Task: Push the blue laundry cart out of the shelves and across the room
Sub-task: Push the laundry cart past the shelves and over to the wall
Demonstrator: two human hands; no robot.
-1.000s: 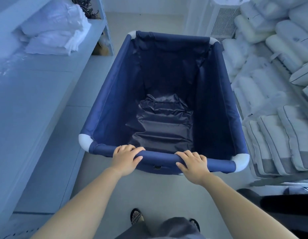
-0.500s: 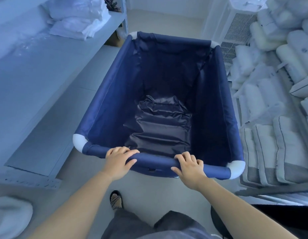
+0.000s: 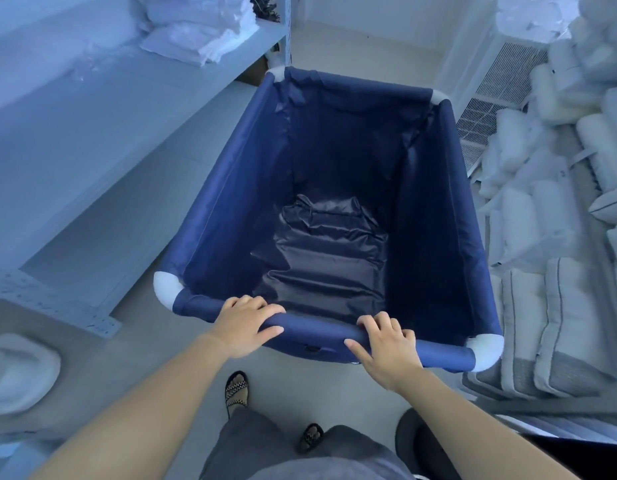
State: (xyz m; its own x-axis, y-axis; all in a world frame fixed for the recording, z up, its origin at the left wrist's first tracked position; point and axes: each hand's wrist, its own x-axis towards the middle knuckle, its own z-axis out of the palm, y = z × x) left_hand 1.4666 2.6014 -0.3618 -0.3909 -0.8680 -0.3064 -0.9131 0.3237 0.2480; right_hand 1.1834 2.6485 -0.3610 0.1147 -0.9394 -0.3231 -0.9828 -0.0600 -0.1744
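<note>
Cart: blue laundry cart (image 3: 449, 216), a fabric bin with white corner caps, standing on the pale floor (image 3: 321, 39) in the aisle between two shelf units.
Cart interior: crumpled dark blue fabric (image 3: 322, 258) lying at the bottom; nothing else to be seen inside.
Cart near rail: padded blue bar (image 3: 315, 325) on the side of the cart closest to the person.
Left hand (image 3: 243, 323): curled over the near rail towards the cart's left corner, fingers on top, thumb under the rail's near side.
Right hand (image 3: 386, 348): wrapped on the same rail towards the cart's right corner, fingers on top, thumb splayed along the near face.
Left of cart: pale shelf (image 3: 92, 109), close beside the cart wall; folded white linen (image 3: 199, 32) at its far end.
Right of cart: stacked white pillows (image 3: 542, 209) and folded bedding, just beside the cart wall.
Beyond cart, right: louvred white unit (image 3: 501, 84).
Behind cart: the person's sandalled feet (image 3: 237, 388) on the floor.
</note>
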